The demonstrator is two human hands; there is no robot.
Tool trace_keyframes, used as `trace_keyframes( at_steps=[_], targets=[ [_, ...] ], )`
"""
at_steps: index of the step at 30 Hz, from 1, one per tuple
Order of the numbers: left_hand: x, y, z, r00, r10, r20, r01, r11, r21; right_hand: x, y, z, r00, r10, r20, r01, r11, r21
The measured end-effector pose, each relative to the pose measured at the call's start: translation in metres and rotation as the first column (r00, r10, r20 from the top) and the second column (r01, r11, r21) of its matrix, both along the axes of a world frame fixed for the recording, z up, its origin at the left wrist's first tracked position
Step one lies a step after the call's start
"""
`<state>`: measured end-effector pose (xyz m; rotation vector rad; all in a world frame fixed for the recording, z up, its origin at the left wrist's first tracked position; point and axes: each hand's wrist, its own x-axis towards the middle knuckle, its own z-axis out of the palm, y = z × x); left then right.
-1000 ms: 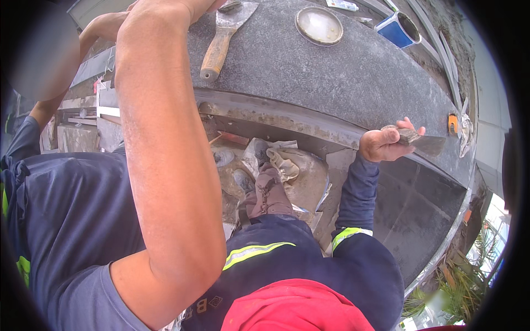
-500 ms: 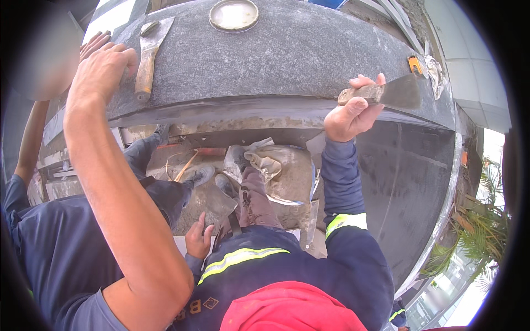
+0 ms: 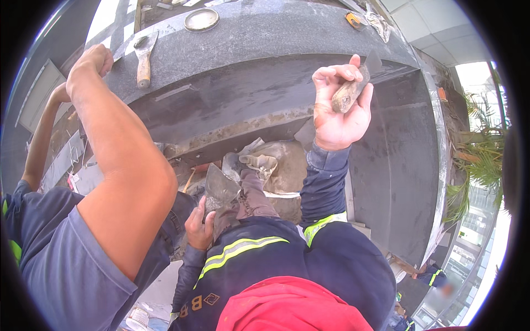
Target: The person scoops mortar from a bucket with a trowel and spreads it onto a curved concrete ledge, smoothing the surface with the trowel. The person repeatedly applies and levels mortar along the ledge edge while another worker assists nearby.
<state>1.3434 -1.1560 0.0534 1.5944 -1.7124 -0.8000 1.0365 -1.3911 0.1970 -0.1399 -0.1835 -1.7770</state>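
My right hand (image 3: 342,118) is palm up in front of the dark stone face. Its thumb and fingers close round the worn wooden handle of a putty knife (image 3: 349,95), whose blade points away toward the slab. Low and left of my middle, my left hand (image 3: 200,225) grips a wide scraper (image 3: 222,185). Grey paste shows near that scraper's base, and its handle is hidden. A second putty knife (image 3: 144,63) lies on the grey stone slab (image 3: 248,36), touched by neither hand.
At left a co-worker's bare arm (image 3: 124,143) reaches to the slab, elbow close to my left hand. A round lid (image 3: 201,20), a yellow tape measure (image 3: 354,21) and a crumpled cloth (image 3: 381,26) rest on top. Debris surrounds my feet; palm leaves (image 3: 480,149) stand right.
My right hand has turned palm up, swinging the putty knife's blade from pointing right to pointing away. The left scraper has tipped more upright. The whole view has shifted.
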Motion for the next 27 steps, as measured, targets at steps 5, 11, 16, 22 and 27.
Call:
trace_keyframes(
  at_steps=[5,11,16,22,27],
  targets=[
    [0.003,0.002,0.021,0.990,-0.138,-0.007,0.137,0.986,-0.099,0.012,0.053,0.030,0.990,0.014,0.144,-0.017,1.000,0.019],
    [-0.003,0.010,0.027,0.978,-0.202,-0.041,0.193,0.968,-0.160,0.010,0.095,0.033,0.998,0.055,-0.011,-0.055,0.998,0.013],
    [-0.024,0.018,0.045,0.970,-0.144,-0.196,0.109,0.978,-0.179,0.011,0.119,0.022,0.978,0.037,-0.203,-0.027,0.998,0.051],
    [-0.082,-0.005,0.104,0.929,-0.136,-0.345,0.149,0.989,0.012,0.003,0.169,-0.022,0.760,0.110,-0.641,0.071,0.966,0.250],
    [-0.143,-0.039,0.115,0.833,-0.197,-0.517,0.239,0.971,0.016,-0.005,0.207,-0.057,0.541,0.237,-0.807,-0.043,0.966,0.254]
  ],
)
